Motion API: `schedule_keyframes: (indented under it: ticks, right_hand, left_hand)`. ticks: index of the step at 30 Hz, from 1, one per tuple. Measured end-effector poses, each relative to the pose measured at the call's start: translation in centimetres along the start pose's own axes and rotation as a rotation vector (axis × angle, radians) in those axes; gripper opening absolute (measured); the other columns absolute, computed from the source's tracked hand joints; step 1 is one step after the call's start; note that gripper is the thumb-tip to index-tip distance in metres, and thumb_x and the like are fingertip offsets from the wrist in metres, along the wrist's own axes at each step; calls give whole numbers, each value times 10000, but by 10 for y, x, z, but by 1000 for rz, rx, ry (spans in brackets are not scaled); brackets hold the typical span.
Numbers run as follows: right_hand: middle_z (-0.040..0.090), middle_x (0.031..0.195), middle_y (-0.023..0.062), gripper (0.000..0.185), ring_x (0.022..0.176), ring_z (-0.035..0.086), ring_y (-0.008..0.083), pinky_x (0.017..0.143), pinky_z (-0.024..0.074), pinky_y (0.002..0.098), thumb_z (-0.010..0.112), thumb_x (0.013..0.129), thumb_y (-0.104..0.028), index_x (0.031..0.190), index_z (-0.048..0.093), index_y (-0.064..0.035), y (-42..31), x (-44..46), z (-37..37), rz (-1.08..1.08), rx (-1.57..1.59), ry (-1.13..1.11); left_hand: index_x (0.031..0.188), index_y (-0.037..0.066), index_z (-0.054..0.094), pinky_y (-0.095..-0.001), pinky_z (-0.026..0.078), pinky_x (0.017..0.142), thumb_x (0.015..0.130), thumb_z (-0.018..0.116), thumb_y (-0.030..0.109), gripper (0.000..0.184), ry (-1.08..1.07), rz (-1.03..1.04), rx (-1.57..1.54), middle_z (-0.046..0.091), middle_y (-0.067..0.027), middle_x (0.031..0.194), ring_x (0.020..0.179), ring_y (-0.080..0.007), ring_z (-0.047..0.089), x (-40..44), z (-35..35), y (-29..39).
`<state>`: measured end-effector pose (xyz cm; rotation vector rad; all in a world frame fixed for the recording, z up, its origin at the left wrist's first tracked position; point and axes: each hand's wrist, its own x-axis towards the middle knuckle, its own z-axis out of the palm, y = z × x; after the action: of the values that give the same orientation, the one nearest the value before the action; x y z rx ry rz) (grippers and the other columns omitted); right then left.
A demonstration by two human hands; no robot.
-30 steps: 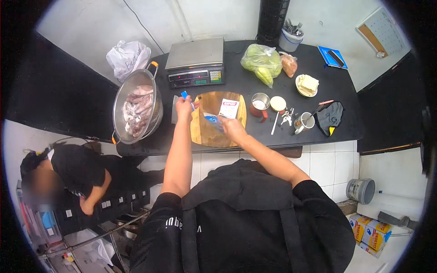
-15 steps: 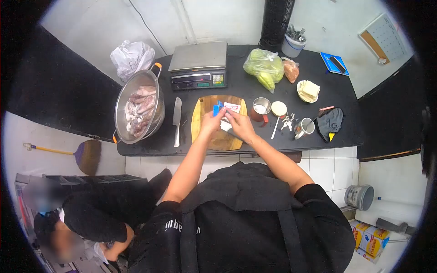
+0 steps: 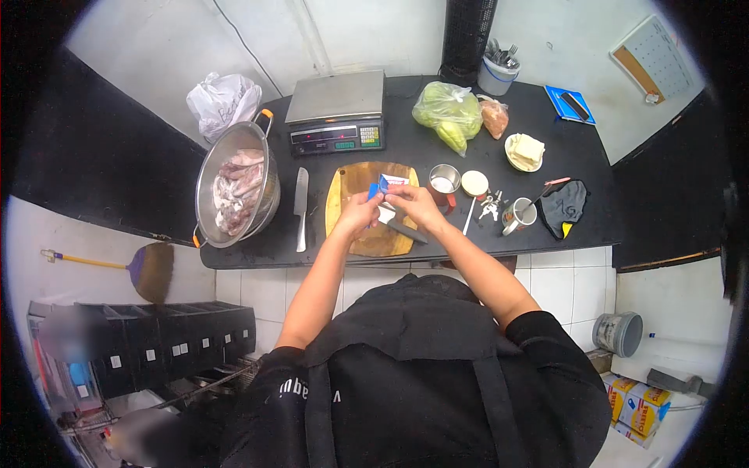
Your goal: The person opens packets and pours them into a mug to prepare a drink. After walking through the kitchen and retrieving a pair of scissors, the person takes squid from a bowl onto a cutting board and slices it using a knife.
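Note:
Both hands meet over a wooden cutting board (image 3: 355, 243). My left hand (image 3: 359, 216) is closed on a small blue-and-white packet (image 3: 374, 189). The fingers of my right hand (image 3: 415, 206) pinch its upper right side. A white wrapper with red print (image 3: 396, 180) shows just beyond the fingertips; whether it belongs to the packet I cannot tell. Under my right hand a black-handled tool (image 3: 407, 231) lies on the board, its pale front end partly hidden. Left of the board rests a large knife (image 3: 301, 207).
A steel colander (image 3: 268, 195) of raw squid-like pieces stands left, a scale (image 3: 335, 101) behind. To the right are a red-handled metal cup (image 3: 444, 179), a round lid (image 3: 474, 183), keys (image 3: 491, 206), a mug (image 3: 518, 217), a butter bowl (image 3: 524, 153) and bagged green vegetables (image 3: 449, 113).
My fingers have shifted on the packet, and its blue part now stands between both hands. The black handle shows more clearly. At lower left, the other person has moved down, baring dark drawers.

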<state>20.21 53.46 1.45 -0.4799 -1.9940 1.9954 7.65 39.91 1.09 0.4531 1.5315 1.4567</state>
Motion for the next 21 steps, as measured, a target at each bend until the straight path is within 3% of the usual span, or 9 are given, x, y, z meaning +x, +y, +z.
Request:
schedule_keyframes:
  ticks: [3,4,6,8,9,11,12,17,21]
  right_hand:
    - [667,1062,112,319,880,635,157,753,501,313,678,848,-220,1060,661,18,6,3,-4,127,94,8]
    - [667,1062,112,319,880,635,157,753,501,313,678,848,-220,1060,661,18,6,2,-4,127,93,6]
    - [670,951,176,240,753,651,243,665,498,380,665,823,-172,945,658,35,4,-2,-5,-192,-411,53]
    - [645,889,199,200,724,633,300,650,488,413,652,808,-148,877,630,39,4,-2,-3,-264,-630,91]
    - [619,827,223,171,695,615,356,634,478,446,638,793,-124,809,603,42,2,-2,-1,-337,-847,138]
    - [600,791,221,163,706,604,380,642,479,452,631,783,-112,763,568,36,0,-5,2,-367,-806,171]
    - [581,756,219,168,716,592,404,651,480,458,623,774,-101,717,534,31,-2,-8,3,-392,-761,201]
    - [586,747,213,154,739,600,373,655,469,423,625,759,-97,748,551,37,-7,-8,-20,-245,-695,253]
    - [615,760,181,187,689,635,300,640,491,372,638,780,-135,791,575,41,-5,-13,-37,-207,-683,274]
  left_hand:
    - [847,45,606,-257,343,407,915,566,265,234,-42,10,8,452,25,522,442,-80,445,-3,3,4]
    - [844,27,613,-281,378,430,884,574,245,225,64,0,147,487,-9,521,455,-117,485,-1,4,3]
    - [840,9,620,-306,413,452,853,581,225,220,175,-8,281,522,-43,520,469,-154,524,0,8,4]
    - [857,-19,640,-396,489,551,789,576,198,236,393,274,740,617,-172,606,570,-303,622,-1,17,7]
    - [857,-19,640,-396,489,551,789,576,198,236,395,276,737,617,-172,606,570,-303,622,-2,23,11]
    - [875,-18,657,-461,506,676,768,588,204,256,429,233,864,638,-248,741,713,-402,640,-4,36,19]
    - [875,-18,657,-461,506,676,768,588,204,256,429,232,861,638,-248,741,713,-402,640,-1,37,16]
    - [955,26,689,-472,498,762,765,543,101,252,429,526,1019,642,-260,809,810,-406,638,10,44,17]
    - [1032,45,678,-473,497,768,757,523,56,316,425,533,1103,644,-256,852,820,-408,634,4,64,41]
